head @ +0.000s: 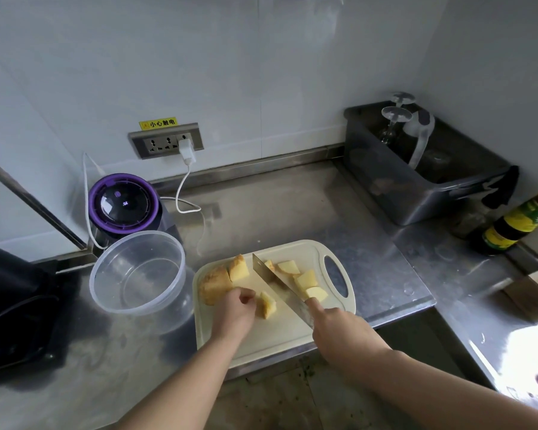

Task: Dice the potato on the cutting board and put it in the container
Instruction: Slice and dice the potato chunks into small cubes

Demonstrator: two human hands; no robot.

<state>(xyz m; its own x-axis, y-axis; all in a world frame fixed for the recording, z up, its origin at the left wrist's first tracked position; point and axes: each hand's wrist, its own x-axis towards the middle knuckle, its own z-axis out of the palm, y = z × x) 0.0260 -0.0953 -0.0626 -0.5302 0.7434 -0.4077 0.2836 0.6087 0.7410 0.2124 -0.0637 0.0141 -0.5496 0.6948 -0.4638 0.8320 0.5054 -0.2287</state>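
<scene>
1. Steel kitchen knife [274, 279] is in the right hand [334, 328]. Fingers wrap the handle, forefinger lies along the spine, and the blade slants far-left across the board's middle.
2. Left hand [235, 310] is knuckles up with fingers curled, just left of the blade and against a potato wedge [266, 304]. Can't tell if it pinches the wedge or only steadies it.
3. Big skin-on chunk [214, 287] and second chunk [239, 269] lie far-left of that hand. Cut pieces [305, 280] sit right of the blade. All are on the cream cutting board [277, 338], none in the container.
4. Judged: dicing is partly done. Tuck fingertips, put flat faces down, and split the big chunks before scooping.
5. Clear plastic container [137, 274] sits just beside the board's left edge, so it's a short sweep left.
6. Board's near edge is close to the front edge of the stainless counter [292, 206], so pieces could roll off. Bare steel lies beyond the board. White cable [184, 197] and purple-ringed appliance [123, 203] are far-left.
</scene>
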